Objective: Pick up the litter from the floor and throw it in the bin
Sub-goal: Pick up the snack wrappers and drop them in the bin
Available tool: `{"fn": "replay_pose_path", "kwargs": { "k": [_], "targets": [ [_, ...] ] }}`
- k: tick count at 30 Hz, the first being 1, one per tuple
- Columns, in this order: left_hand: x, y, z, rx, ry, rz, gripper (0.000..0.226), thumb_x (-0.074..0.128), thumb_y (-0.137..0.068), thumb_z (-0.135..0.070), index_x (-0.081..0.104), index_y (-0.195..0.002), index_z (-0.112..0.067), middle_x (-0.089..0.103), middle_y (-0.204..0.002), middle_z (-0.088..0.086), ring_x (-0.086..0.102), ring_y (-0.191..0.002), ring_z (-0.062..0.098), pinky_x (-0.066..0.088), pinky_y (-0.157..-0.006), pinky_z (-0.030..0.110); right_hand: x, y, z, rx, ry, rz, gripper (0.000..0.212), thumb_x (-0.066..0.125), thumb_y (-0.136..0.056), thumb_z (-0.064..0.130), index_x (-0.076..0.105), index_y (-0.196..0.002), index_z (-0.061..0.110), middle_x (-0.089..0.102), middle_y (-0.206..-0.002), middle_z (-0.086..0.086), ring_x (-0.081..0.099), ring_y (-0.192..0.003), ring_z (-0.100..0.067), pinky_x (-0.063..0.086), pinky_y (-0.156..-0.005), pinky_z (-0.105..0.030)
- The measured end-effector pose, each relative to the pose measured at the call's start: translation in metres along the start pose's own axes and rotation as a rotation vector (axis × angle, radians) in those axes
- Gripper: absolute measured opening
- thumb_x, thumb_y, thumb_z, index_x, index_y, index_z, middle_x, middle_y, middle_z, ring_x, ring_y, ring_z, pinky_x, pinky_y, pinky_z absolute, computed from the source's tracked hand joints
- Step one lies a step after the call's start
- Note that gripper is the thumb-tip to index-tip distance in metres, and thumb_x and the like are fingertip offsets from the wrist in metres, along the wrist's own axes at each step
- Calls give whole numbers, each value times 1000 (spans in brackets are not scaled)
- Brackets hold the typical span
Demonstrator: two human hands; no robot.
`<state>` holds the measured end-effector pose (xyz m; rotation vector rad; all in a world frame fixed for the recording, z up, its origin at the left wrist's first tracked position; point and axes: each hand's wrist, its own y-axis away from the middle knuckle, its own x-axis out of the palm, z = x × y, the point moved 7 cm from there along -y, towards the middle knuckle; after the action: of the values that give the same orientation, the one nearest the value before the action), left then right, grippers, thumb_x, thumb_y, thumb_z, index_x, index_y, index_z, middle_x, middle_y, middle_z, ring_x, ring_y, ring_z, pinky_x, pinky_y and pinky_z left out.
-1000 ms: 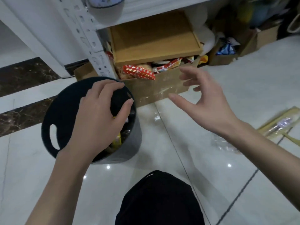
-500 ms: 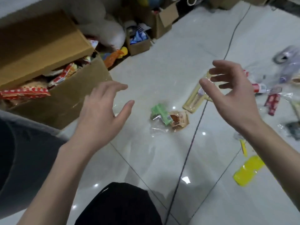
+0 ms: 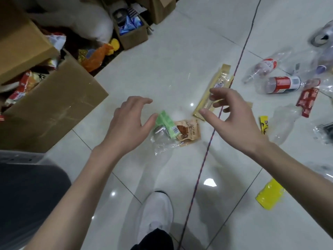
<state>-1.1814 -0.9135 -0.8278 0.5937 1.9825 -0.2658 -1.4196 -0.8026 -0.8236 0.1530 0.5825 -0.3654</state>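
Observation:
Litter lies scattered on the white tiled floor. A green wrapper (image 3: 166, 123), a brown snack packet (image 3: 189, 132) and a clear plastic bag (image 3: 162, 143) lie together in the middle. My left hand (image 3: 129, 123) hovers open just left of them, thumb near the green wrapper. My right hand (image 3: 232, 120) is open above a long tan packet (image 3: 218, 82). The dark bin (image 3: 27, 192) shows only partly at the lower left.
A cardboard box (image 3: 54, 109) of snacks stands left. Plastic bottles (image 3: 281, 85), a red wrapper (image 3: 306, 101) and yellow wrappers (image 3: 269, 193) lie to the right. A thin cord (image 3: 212, 134) crosses the floor. My white shoe (image 3: 156, 213) is below.
My left hand has left the bin and my view has swung right to the floor litter. Both hands have come down toward the green wrapper and the tan packet.

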Motion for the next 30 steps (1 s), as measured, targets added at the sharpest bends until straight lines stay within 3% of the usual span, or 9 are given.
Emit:
{"fn": "replay_pose_path", "kwargs": {
  "k": [4,8,10,13,17,25,30],
  "targets": [
    [44,-19,19,-23,-9,69,42,58,-97,-40,54,-135,-23,51,-136,-1,53,-122,21,31,-97,31,27,-10,-25,24,41,36,53,74,-89,41,54,-136,26,60,-122,6,59,-105,-5,37,-81,-2],
    [80,-35,34,-15,-7,111,42,62,-95,-37,56,-133,-21,52,-134,2,53,-122,25,36,-101,38,50,-10,-54,73,88,60,55,74,-89,43,54,-136,25,59,-120,6,59,-103,-7,37,-82,-2],
    [97,-43,41,-23,-6,130,43,63,-94,-35,55,-134,-20,52,-135,3,53,-123,26,36,-102,40,63,-6,-70,64,122,84,55,73,-89,44,55,-136,21,59,-121,4,60,-102,-9,41,-87,-8],
    [120,-51,53,-55,-14,164,44,62,-95,-35,54,-135,-20,51,-137,5,52,-123,28,35,-102,41,76,0,-95,122,145,90,55,71,-89,46,54,-136,23,58,-124,3,61,-103,-12,49,-92,-27],
    [143,-62,70,-113,-29,184,47,62,-94,-35,52,-137,-19,50,-138,8,51,-124,32,36,-104,43,87,6,-120,251,142,29,56,69,-89,47,54,-137,22,56,-123,3,60,-104,-14,52,-93,-36],
    [171,-74,81,-135,-129,185,59,66,-90,-41,48,-139,-14,48,-135,14,47,-121,38,37,-102,46,112,11,-146,405,99,-51,55,72,-90,45,57,-137,21,53,-128,-1,60,-107,-12,49,-103,-37],
    [176,-71,79,-99,-185,135,58,70,-86,-37,50,-136,-14,49,-131,14,48,-117,38,38,-96,47,128,14,-153,458,97,-42,53,69,-91,42,55,-139,24,56,-129,-5,59,-119,-22,46,-108,-38]
  ]
}}
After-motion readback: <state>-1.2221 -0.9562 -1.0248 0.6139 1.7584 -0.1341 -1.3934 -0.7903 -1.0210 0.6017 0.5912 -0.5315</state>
